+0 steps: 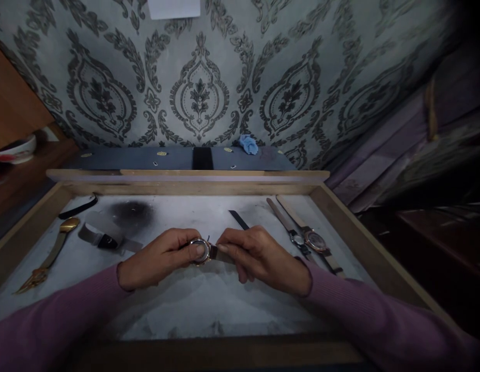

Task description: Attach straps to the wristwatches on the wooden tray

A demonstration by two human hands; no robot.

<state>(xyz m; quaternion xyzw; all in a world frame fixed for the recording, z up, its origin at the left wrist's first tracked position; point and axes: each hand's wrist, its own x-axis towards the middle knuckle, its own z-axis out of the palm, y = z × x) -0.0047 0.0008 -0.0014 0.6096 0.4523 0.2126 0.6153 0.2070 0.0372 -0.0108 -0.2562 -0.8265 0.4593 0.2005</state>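
Note:
Above the white surface of a wooden-framed tray, a round wristwatch with a shiny metal case is held between both hands. My left hand grips the case, its thumb lying over the watch face. At the other side, my right hand pinches the brown strap close to the case. The fingers of both hands are closed. A thin dark piece sticks up beside the case, too small to make out. Behind my right hand lies a dark strap, partly covered by it.
Two wristwatches with long straps lie at the right. On the left are a gold-coloured watch, a black band and a grey strap with a black part. A blue crumpled cloth sits behind the raised wooden rim.

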